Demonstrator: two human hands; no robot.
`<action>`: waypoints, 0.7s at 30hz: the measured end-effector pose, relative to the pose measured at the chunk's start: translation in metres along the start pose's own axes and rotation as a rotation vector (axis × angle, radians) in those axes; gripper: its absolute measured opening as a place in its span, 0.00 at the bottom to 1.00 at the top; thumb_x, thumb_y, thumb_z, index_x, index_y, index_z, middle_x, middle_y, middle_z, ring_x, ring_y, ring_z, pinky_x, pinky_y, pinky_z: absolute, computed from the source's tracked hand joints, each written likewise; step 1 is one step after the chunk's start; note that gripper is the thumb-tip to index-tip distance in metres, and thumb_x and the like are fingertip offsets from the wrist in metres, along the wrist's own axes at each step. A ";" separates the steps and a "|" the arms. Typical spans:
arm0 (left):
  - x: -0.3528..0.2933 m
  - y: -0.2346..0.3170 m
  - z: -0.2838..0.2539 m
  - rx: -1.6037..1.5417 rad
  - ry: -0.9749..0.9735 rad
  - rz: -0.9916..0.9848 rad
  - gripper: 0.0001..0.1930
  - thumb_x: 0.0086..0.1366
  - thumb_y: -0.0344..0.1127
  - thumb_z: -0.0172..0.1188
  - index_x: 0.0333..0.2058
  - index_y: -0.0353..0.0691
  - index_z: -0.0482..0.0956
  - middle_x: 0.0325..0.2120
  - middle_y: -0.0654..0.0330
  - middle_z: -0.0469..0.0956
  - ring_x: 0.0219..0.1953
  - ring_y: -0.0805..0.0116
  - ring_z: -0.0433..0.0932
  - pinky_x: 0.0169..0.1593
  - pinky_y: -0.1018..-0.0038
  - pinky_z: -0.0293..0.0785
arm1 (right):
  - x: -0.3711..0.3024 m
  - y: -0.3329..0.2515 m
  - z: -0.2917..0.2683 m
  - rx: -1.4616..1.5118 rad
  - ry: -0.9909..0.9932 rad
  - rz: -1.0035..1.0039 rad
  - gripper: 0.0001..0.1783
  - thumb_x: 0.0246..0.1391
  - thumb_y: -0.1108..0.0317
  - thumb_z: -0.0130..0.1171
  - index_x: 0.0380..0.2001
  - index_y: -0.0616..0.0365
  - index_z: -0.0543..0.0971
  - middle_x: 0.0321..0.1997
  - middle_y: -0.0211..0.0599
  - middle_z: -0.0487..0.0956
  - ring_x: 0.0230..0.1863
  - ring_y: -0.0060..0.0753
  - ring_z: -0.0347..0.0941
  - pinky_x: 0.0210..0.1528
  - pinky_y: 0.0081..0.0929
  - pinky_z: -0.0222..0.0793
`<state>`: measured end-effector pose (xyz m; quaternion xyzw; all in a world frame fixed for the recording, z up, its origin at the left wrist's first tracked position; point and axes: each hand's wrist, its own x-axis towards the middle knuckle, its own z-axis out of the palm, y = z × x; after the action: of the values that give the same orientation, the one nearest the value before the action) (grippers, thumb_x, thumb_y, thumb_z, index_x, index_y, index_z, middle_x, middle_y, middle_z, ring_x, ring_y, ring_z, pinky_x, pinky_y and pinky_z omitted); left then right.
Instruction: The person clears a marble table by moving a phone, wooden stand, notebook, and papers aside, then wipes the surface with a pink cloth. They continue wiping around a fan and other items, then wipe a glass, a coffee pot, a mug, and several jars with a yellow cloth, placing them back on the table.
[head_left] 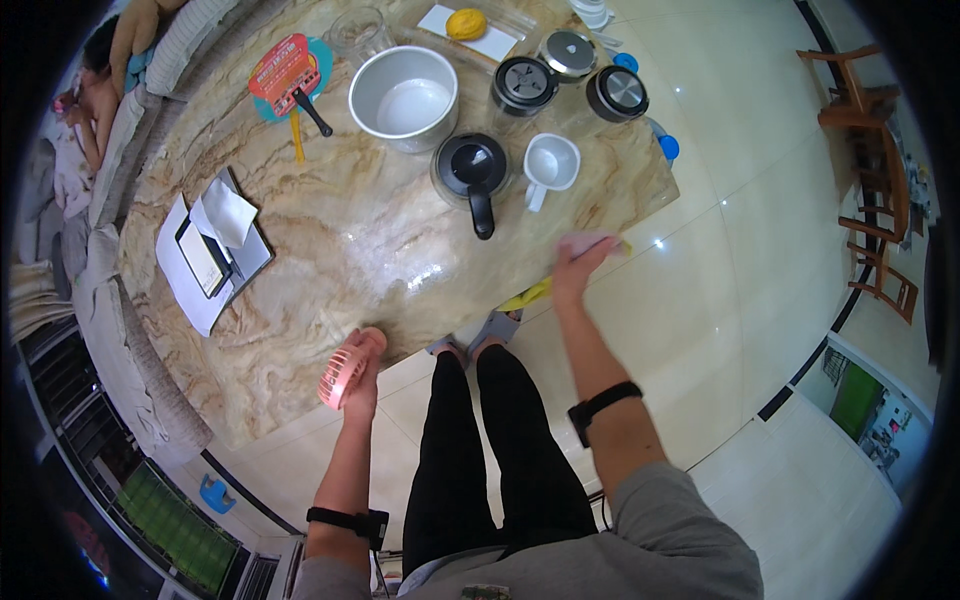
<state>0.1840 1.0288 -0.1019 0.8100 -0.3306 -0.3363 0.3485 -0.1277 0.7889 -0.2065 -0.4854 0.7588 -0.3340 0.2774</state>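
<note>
My left hand (364, 382) is closed around a pink handheld fan (343, 374), at the table's near edge. The fan's round grille faces left and its base end shows beyond my fingers. Off the table's near right edge, my right hand (574, 270) grips a pink and yellow cloth (600, 243), smeared by motion. Some yellow cloth (527, 296) hangs at the table edge just left of that wrist; whether it is the same piece, I cannot tell. Nearest that hand on the table are a white mug (551, 164) and a black-lidded glass pot (470, 170).
On the marble-patterned table (330, 260) stand a large white pot (405, 97), several lidded jars (523, 85), a glass pitcher (362, 36) and a tray (515, 38) with a yellow fruit (466, 24). Hand fans (290, 78) and papers (195, 290) lie left. A person (95, 120) is on the sofa.
</note>
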 end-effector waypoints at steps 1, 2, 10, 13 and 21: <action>0.005 -0.006 -0.004 -0.122 0.034 -0.048 0.18 0.64 0.29 0.66 0.53 0.37 0.78 0.57 0.48 0.73 0.60 0.56 0.72 0.63 0.64 0.67 | 0.022 0.004 -0.005 0.124 0.007 0.138 0.56 0.58 0.63 0.63 0.72 0.69 0.34 0.78 0.61 0.37 0.78 0.52 0.36 0.76 0.39 0.40; 0.010 -0.009 -0.011 -0.077 0.044 0.039 0.19 0.64 0.28 0.66 0.53 0.36 0.77 0.57 0.49 0.74 0.60 0.57 0.72 0.63 0.64 0.67 | 0.038 0.006 -0.013 0.293 0.000 0.209 0.54 0.59 0.61 0.63 0.72 0.69 0.38 0.76 0.58 0.43 0.76 0.48 0.43 0.74 0.37 0.46; 0.033 -0.028 -0.052 -0.053 0.100 -0.036 0.18 0.64 0.31 0.66 0.52 0.35 0.77 0.54 0.53 0.77 0.60 0.60 0.72 0.63 0.65 0.67 | -0.034 -0.014 0.014 0.898 -0.207 0.622 0.34 0.65 0.55 0.58 0.65 0.63 0.60 0.61 0.42 0.71 0.59 0.37 0.69 0.62 0.33 0.66; 0.037 -0.042 -0.055 -0.039 0.117 0.043 0.16 0.65 0.33 0.66 0.50 0.39 0.79 0.54 0.54 0.77 0.60 0.59 0.72 0.63 0.66 0.67 | -0.120 -0.020 0.048 0.995 -0.232 0.718 0.36 0.65 0.47 0.55 0.64 0.63 0.62 0.60 0.42 0.72 0.58 0.36 0.70 0.60 0.33 0.68; 0.036 -0.049 -0.052 0.058 0.120 0.122 0.13 0.66 0.36 0.64 0.48 0.45 0.81 0.55 0.54 0.75 0.60 0.56 0.72 0.62 0.65 0.68 | -0.254 -0.065 0.063 0.680 -0.472 1.010 0.24 0.65 0.55 0.55 0.54 0.64 0.71 0.51 0.38 0.75 0.50 0.31 0.74 0.50 0.31 0.73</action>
<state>0.2596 1.0450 -0.1240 0.8170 -0.3673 -0.2555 0.3639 0.0506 0.9885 -0.1709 -0.0147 0.6642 -0.2684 0.6975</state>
